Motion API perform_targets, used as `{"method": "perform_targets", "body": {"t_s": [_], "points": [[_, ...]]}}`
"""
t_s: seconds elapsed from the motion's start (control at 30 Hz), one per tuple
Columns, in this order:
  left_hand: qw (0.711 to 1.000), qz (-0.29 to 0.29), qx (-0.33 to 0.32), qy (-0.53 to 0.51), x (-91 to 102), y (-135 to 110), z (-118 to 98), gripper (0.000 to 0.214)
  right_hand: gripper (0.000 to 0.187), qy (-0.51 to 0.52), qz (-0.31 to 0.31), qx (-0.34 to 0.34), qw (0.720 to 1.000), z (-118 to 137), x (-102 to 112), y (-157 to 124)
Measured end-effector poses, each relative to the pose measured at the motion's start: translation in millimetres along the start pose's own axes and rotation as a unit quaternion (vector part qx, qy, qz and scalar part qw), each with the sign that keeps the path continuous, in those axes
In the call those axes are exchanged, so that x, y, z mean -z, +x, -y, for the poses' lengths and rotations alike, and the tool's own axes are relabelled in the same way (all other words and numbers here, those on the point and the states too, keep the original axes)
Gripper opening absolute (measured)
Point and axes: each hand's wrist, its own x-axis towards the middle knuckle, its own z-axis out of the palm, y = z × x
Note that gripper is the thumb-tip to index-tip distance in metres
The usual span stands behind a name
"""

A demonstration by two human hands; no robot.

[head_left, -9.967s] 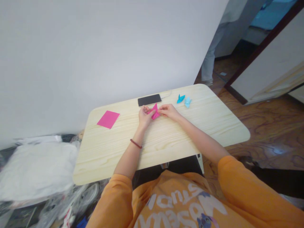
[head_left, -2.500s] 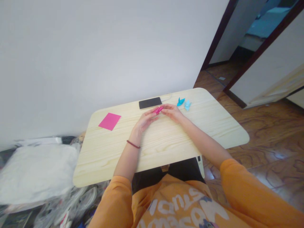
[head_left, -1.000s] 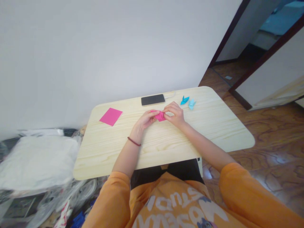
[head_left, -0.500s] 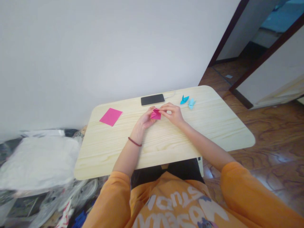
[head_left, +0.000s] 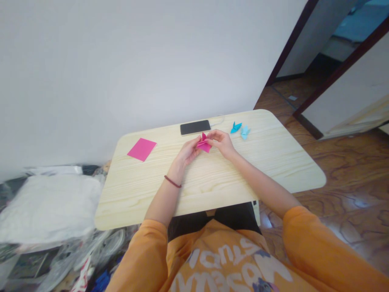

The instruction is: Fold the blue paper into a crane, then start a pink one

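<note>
Between my hands is a folded piece of pink paper, with one point standing up. My left hand pinches its left side, and my right hand holds its right side with the fingertips. A flat pink paper square lies to the left on the pale wood table. Two small folded paper figures sit to the right of my right hand: a blue one and a pale blue one. A dark phone lies just beyond the folded paper.
A cable runs from the phone along the table's far edge. A white wall rises behind the table. A white plastic-wrapped bundle sits low on the left, and a brown patterned floor spreads right towards a doorway.
The pink paper has changed shape, going from a compact fold to one with a raised point and spread sides. My hands have moved slightly apart, and the paper stays between them.
</note>
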Motion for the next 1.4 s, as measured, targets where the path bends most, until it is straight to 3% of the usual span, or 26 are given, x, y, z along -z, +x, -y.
{"method": "perform_targets", "body": {"t_s": [0.13, 0.27, 0.37, 0.6, 0.83, 1.2, 1.4], "points": [[1.0, -0.001, 0.004, -0.003, -0.6, -2, -5, 0.017, 0.039, 0.059, -0.03, -0.058, 0.996, -1, 1, 2], [0.998, 0.052, -0.024, 0.019, -3.2, -7, -6, 0.02, 0.04, 0.088, -0.042, -0.097, 0.99, -2, 1, 3], [0.994, 0.081, -0.058, 0.041, -4.7, -9, -4, 0.034, 0.038, 0.092, -0.033, -0.108, 0.989, -2, 1, 3], [0.994, 0.076, -0.072, 0.043, -3.9, -6, -2, 0.02, 0.037, 0.082, -0.023, -0.107, 0.991, -3, 2, 4], [0.99, 0.044, -0.099, 0.088, -9.4, -8, -2, 0.019, 0.041, 0.075, -0.034, -0.115, 0.99, 0, 0, 3], [0.951, -0.113, -0.19, 0.216, -10.8, -7, 5, 0.034, 0.036, 0.054, -0.043, -0.102, 0.992, -2, -4, 3], [0.988, -0.053, -0.104, 0.105, -11.9, -8, 3, 0.033, 0.04, 0.043, -0.043, -0.092, 0.994, -2, -4, 3]]}}
